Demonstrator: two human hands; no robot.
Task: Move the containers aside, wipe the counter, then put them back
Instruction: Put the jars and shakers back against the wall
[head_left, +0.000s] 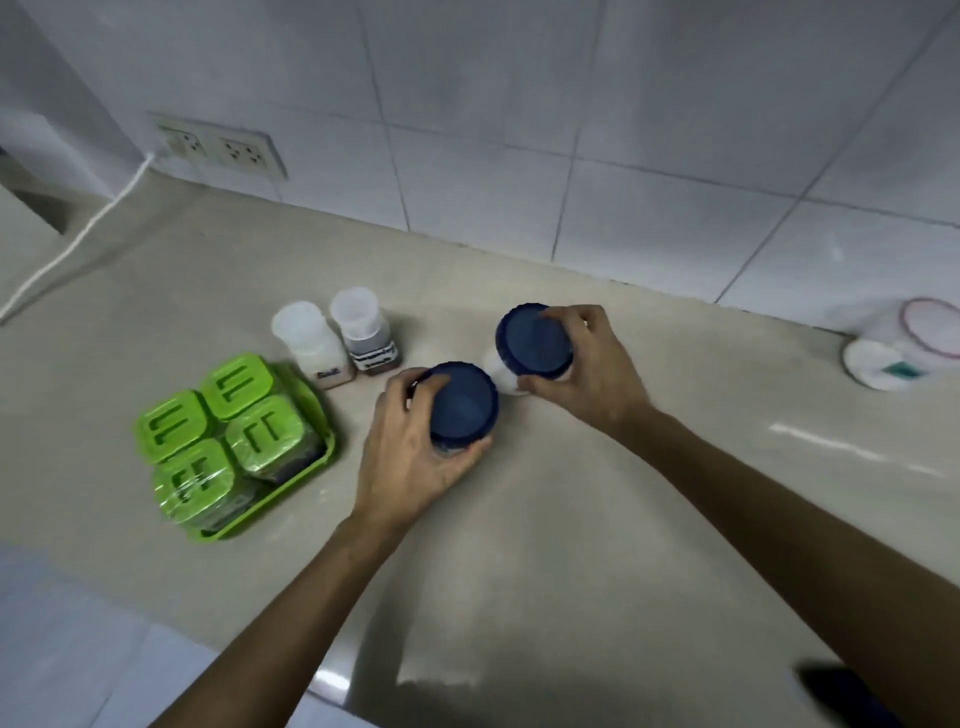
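Note:
Two jars with dark blue lids stand side by side in the middle of the beige counter. My left hand wraps around the nearer blue-lidded jar. My right hand grips the farther blue-lidded jar, whose white body shows under the lid. To their left stand two small shaker bottles with clear caps, one pale and one holding dark powder. Further left, a green tray carries several green-lidded containers.
A white tiled wall runs along the back of the counter. A double socket with a white cable is at the back left. A clear tub with a pink rim sits at the far right. The counter's front edge runs low left.

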